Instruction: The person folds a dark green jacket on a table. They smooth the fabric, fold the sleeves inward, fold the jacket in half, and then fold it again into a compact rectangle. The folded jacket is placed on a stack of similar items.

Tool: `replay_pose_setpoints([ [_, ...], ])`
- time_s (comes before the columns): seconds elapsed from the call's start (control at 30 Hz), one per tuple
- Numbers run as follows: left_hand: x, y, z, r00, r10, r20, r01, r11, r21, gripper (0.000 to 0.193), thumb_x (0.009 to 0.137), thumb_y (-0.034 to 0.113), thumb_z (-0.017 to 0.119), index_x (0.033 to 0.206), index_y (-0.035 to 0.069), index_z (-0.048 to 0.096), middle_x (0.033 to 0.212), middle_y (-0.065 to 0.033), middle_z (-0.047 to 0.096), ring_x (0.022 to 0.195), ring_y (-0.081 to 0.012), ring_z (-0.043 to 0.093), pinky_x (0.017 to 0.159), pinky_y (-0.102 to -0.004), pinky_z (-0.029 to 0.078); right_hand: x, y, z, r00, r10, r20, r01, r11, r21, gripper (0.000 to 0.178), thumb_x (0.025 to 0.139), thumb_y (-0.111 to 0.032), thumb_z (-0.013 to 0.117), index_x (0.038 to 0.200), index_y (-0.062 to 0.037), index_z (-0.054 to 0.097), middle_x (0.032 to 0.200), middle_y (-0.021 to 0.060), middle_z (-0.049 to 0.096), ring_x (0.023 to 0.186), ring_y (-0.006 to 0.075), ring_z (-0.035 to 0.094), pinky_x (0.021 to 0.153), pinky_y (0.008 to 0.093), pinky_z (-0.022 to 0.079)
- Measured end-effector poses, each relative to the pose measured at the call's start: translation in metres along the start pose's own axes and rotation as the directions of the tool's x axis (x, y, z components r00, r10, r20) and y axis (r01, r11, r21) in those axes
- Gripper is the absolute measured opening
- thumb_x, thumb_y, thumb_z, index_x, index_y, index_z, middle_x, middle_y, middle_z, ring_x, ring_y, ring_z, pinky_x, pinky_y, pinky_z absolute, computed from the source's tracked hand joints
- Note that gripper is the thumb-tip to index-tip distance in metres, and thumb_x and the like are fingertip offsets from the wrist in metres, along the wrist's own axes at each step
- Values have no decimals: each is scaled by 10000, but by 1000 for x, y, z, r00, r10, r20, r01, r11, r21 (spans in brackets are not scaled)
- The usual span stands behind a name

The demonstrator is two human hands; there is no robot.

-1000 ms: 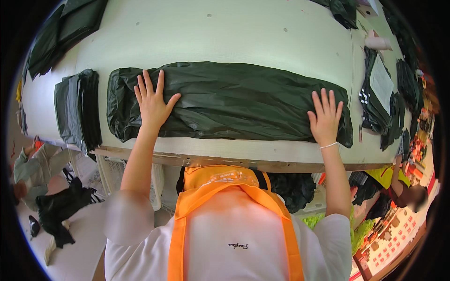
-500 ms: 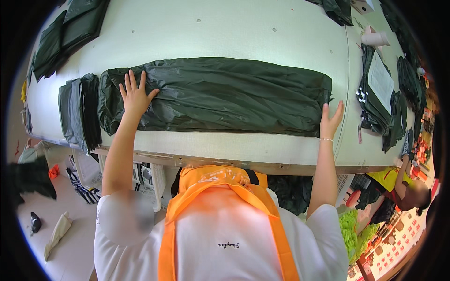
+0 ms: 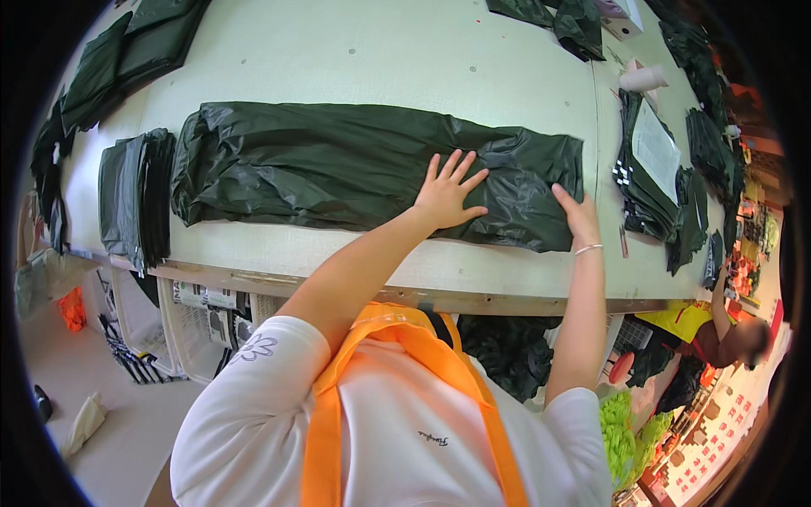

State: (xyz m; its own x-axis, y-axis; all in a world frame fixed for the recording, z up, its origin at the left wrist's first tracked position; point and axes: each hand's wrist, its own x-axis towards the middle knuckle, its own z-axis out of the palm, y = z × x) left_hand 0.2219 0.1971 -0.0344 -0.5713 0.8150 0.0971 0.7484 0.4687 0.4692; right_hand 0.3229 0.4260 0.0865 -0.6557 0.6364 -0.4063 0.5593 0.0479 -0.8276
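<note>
A long, dark green folded sheet [image 3: 321, 160] of thin, shiny, wrinkled material lies across the white table. I cannot tell if it is cloth or plastic. My left hand [image 3: 452, 194] presses flat on it with fingers spread, right of its middle. At the sheet's right end, my right hand [image 3: 579, 218] has its thumb stretched over the top and apart from its other fingers, which lie along the edge and are partly hidden. A narrow stack of similar dark folded pieces [image 3: 135, 198] sits beside the sheet's left end.
More dark folded pieces [image 3: 156, 42] lie at the far left. On the right are a dark bundle with a white paper [image 3: 655, 148] on top and a white cup-like cylinder [image 3: 644, 79]. White baskets [image 3: 139, 317] stand below the table. Another person [image 3: 718, 338] works at right.
My left hand has moved right along the sheet, from its left end to right of the middle. My right hand's thumb has come further onto the right end. The view has shifted slightly.
</note>
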Motion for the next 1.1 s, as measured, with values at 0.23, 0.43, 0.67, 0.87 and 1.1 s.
replay_pose_setpoints([
  [0.23, -20, -63, -87, 793, -490, 363, 422, 11, -907, 375, 869, 335, 600, 1076, 27, 650, 971, -95, 679, 901, -201, 629, 810, -319, 480, -84, -128, 148, 920, -229, 317, 389, 617, -684, 670, 764, -236, 643, 1251, 134, 370, 879, 271, 632, 836, 405, 633, 737, 439, 521],
  [0.43, -39, -137, -99, 632, -519, 576, 629, -91, -772, 731, 809, 561, 613, 1138, -89, 570, 1138, -204, 597, 1044, -270, 563, 933, -360, 403, -64, -58, 300, 859, -187, 476, 451, 715, -534, 780, 810, -271, 592, 1358, 140, 221, 928, 290, 628, 812, 408, 635, 757, 455, 511],
  [0.67, -33, -103, -132, 578, -607, 545, 645, -71, -761, 718, 882, 470, 561, 1169, -183, 484, 1100, -247, 597, 990, -280, 590, 846, -358, 461, -31, -41, 201, 674, -696, 247, 650, 400, -646, 481, 876, -220, 574, 1326, -94, 459, 1417, 147, 384, 1294, 370, 346, 1039, 492, 302],
  [0.87, -28, -118, -94, 568, -672, 475, 722, 130, -680, 741, 884, 481, 547, 1195, -184, 453, 1131, -262, 569, 991, -296, 589, 826, -361, 475, -25, 13, 231, 735, -650, 194, 453, 257, -854, 623, 926, -434, 424, 1448, -129, 271, 1528, 102, 175, 1403, 332, 146, 1094, 563, 134],
  [1.1, -37, -127, -87, 548, -731, 407, 764, 240, -599, 773, 883, 495, 543, 1240, -179, 419, 1191, -259, 542, 1083, -290, 542, 893, -374, 442, 18, -39, 188, 778, -529, 339, 622, 570, -537, 423, 916, -325, 466, 1292, -136, 504, 1386, 130, 430, 1322, 259, 337, 1071, 527, 228],
])
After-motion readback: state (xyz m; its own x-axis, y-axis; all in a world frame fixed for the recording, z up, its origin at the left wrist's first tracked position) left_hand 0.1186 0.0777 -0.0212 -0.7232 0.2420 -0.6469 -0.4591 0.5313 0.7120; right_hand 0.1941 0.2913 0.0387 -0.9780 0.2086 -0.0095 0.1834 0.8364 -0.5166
